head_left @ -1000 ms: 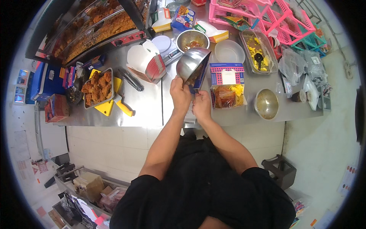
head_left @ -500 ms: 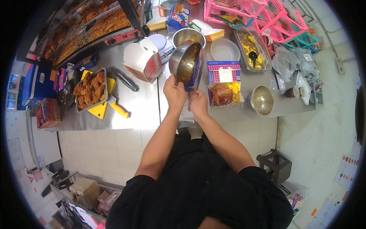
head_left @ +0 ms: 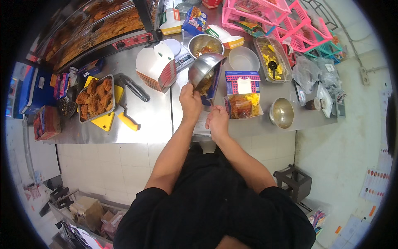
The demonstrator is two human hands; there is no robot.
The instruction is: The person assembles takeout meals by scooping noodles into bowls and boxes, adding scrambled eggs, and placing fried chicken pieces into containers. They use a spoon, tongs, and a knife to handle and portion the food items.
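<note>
A: What does the person's left hand [head_left: 190, 101] have hold of?

B: A steel mixing bowl [head_left: 204, 70]. The fingers are closed round its lower rim, and the bowl is tipped steeply on edge above the steel counter [head_left: 153, 116], its mouth facing right and down. Brownish food shows inside it.

A: And the right hand [head_left: 217, 121]?

B: It sits just below and right of the bowl, fingers curled inward. A thin dark handle seems to run from it up toward the bowl's mouth, but whether the hand truly grips it cannot be told at this size.

A: What lies under the bowl?

B: A blue-sided food box [head_left: 243, 94], just beside the bowl's mouth on the right, open on top with yellow and reddish-brown food in it.

A: What else is on the counter?

B: Behind the tipped bowl stands a second steel bowl [head_left: 203, 44] with food, and a white empty bowl [head_left: 243, 59] beside that. A small steel bowl [head_left: 281, 113] stands to the right of the box. To the left, a white folded takeaway carton [head_left: 156, 66] stands open, black tongs [head_left: 134, 87] lie near it, and a metal tray of fried chicken [head_left: 95, 98] rests on a yellow board [head_left: 105, 121]. Pink plastic baskets [head_left: 265, 12] are at the far edge.
</note>
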